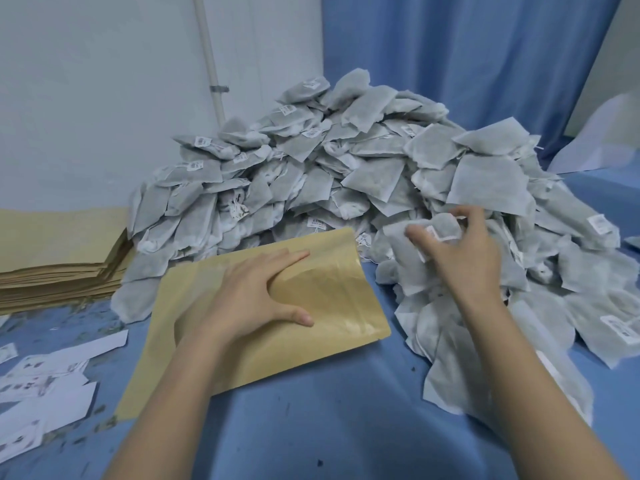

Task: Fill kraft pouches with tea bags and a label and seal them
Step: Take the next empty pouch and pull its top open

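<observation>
Head view, left hand: my left hand (256,299) lies flat on the kraft pouch (277,327), fingers straight and spread, gripping nothing; I judge it is there to pin the pouch so it does not slide on the cloth.
Head view, pouch position: the pouch lies flat on the blue-covered table (329,427), in front of me, its far edge touching the foot of the tea bag heap (346,161).
Head view, pouch axis: its long axis runs from near-left to far-right; the far-right end, toward the heap, looks like the mouth, though I cannot tell whether it is open.
Head view, right hand: my right hand (464,251) is in the near side of the heap, fingers curled around a tea bag (433,233) with a small tag; how firm the hold is I cannot tell, as the picture is slightly blurred there.
Head view, supplies: a stack of empty pouches (59,268) sits at the left against the wall, and loose labels (41,389) lie near-left, both within reach of the left hand.
Stage: I judge the filling has only just begun.
</observation>
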Demonstrator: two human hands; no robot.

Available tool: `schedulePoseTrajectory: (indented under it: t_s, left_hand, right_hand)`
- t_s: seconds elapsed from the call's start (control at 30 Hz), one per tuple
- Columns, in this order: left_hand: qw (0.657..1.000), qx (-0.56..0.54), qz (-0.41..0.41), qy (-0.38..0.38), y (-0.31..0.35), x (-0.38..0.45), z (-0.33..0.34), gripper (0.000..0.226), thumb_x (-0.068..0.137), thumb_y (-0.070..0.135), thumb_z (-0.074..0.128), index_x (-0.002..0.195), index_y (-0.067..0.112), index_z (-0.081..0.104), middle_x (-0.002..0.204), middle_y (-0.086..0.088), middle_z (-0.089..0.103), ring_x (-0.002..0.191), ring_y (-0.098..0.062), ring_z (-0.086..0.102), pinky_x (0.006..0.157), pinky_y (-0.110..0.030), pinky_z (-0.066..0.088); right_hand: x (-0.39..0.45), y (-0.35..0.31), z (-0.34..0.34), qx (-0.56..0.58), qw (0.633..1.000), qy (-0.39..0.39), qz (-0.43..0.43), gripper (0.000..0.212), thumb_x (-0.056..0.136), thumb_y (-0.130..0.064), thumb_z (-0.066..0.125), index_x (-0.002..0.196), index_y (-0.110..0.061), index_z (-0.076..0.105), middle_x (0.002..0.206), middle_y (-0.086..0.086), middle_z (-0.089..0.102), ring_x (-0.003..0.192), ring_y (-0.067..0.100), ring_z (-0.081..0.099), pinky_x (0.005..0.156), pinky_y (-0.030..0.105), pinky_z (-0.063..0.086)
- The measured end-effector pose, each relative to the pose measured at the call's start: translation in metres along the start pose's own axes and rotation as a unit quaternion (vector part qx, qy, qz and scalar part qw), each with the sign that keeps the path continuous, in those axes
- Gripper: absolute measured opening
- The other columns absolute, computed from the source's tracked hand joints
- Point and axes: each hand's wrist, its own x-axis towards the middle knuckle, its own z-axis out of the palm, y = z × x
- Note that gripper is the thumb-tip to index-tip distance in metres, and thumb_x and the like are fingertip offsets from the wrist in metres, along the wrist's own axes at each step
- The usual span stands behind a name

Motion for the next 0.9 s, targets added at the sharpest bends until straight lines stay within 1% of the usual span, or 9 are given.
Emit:
schedulePoseTrajectory:
  t_s: [0.1, 0.23, 0.43, 0.6, 0.67, 0.73, 0.77, 0.83, 0.9]
  left_hand:
    - [1.0, -0.013, -0.004, 0.018, -0.002, 0.002, -0.003, 0.091, 0.051, 0.042, 0.088, 0.13, 0.054, 0.044, 0.145, 0.017, 0.04, 0.133, -0.006, 0.032, 0.115, -0.034, 0.019]
    - [0.998, -0.05, 0.009, 0.046, -0.002, 0.001, -0.009, 0.086, 0.042, 0.052, 0.085, 0.116, 0.064, 0.043, 0.144, 0.017, 0.042, 0.134, -0.003, 0.033, 0.116, -0.041, 0.02]
    - [0.996, -0.068, 0.013, 0.063, -0.008, -0.001, -0.016, 0.088, 0.033, 0.066, 0.076, 0.116, 0.068, 0.046, 0.141, 0.024, 0.042, 0.133, 0.002, 0.033, 0.116, -0.034, 0.022]
    - [0.998, -0.053, 0.016, 0.019, -0.001, -0.001, -0.009, 0.088, 0.032, 0.063, 0.077, 0.111, 0.076, 0.038, 0.142, 0.025, 0.039, 0.134, 0.001, 0.03, 0.117, -0.037, 0.019]
    - [0.999, -0.025, 0.014, 0.017, -0.003, 0.0, -0.007, 0.09, 0.04, 0.056, 0.083, 0.116, 0.071, 0.037, 0.145, 0.021, 0.038, 0.135, -0.002, 0.029, 0.116, -0.034, 0.017]
    - [1.0, 0.003, 0.007, 0.027, -0.006, 0.001, -0.004, 0.09, 0.046, 0.053, 0.085, 0.121, 0.066, 0.035, 0.146, 0.018, 0.036, 0.136, -0.004, 0.027, 0.112, -0.029, 0.015]
    - [0.999, 0.011, 0.003, 0.033, -0.008, 0.002, -0.003, 0.091, 0.048, 0.054, 0.084, 0.123, 0.064, 0.035, 0.147, 0.017, 0.036, 0.136, -0.006, 0.027, 0.111, -0.029, 0.014]
    - [0.999, 0.022, 0.0, 0.04, -0.012, 0.005, 0.0, 0.091, 0.048, 0.056, 0.083, 0.126, 0.061, 0.036, 0.147, 0.015, 0.037, 0.137, -0.008, 0.027, 0.111, -0.031, 0.013]
    - [0.999, 0.025, -0.005, 0.039, -0.014, 0.007, 0.002, 0.092, 0.046, 0.059, 0.081, 0.126, 0.062, 0.036, 0.148, 0.014, 0.037, 0.137, -0.009, 0.027, 0.111, -0.03, 0.012]
  right_hand:
    - [-0.014, -0.014, 0.017, 0.1, 0.995, -0.02, 0.02, 0.059, 0.071, -0.04, 0.075, 0.109, -0.02, 0.036, 0.093, -0.015, 0.046, 0.088, 0.016, 0.05, 0.072, 0.025, 0.036]
    - [-0.029, -0.03, 0.037, 0.206, 0.95, -0.202, 0.121, 0.051, 0.067, -0.044, 0.076, 0.1, -0.02, 0.044, 0.093, -0.004, 0.058, 0.075, 0.013, 0.061, 0.061, 0.027, 0.048]
    - [-0.029, -0.035, 0.045, 0.096, 0.954, -0.284, 0.03, 0.025, 0.077, -0.04, 0.065, 0.088, -0.018, 0.069, 0.081, -0.006, 0.064, 0.076, 0.011, 0.058, 0.07, 0.026, 0.045]
    - [-0.026, -0.046, 0.033, 0.091, 0.807, -0.583, -0.019, 0.014, 0.085, -0.017, 0.061, 0.088, -0.029, 0.068, 0.095, -0.006, 0.07, 0.086, 0.007, 0.065, 0.067, 0.019, 0.051]
    - [-0.023, -0.038, 0.036, 0.023, 0.859, -0.503, -0.092, 0.016, 0.087, -0.014, 0.058, 0.091, -0.026, 0.068, 0.094, -0.003, 0.07, 0.089, 0.009, 0.062, 0.075, 0.021, 0.05]
    - [-0.016, -0.026, 0.039, -0.057, 0.943, -0.306, -0.12, 0.023, 0.088, -0.015, 0.053, 0.099, -0.027, 0.07, 0.088, -0.011, 0.07, 0.09, 0.007, 0.06, 0.079, 0.022, 0.046]
    - [-0.011, -0.017, 0.038, -0.124, 0.956, -0.232, -0.129, 0.026, 0.088, -0.019, 0.053, 0.106, -0.029, 0.068, 0.1, -0.012, 0.068, 0.1, 0.01, 0.057, 0.085, 0.024, 0.044]
    - [-0.003, 0.002, 0.037, -0.31, 0.917, -0.213, -0.131, 0.039, 0.084, -0.036, 0.055, 0.123, -0.029, 0.057, 0.131, -0.003, 0.051, 0.122, 0.021, 0.039, 0.099, 0.033, 0.035]
    - [-0.001, 0.017, 0.039, -0.438, 0.855, -0.262, -0.096, 0.054, 0.08, -0.048, 0.057, 0.13, -0.027, 0.047, 0.139, 0.004, 0.038, 0.127, 0.029, 0.031, 0.102, 0.039, 0.031]
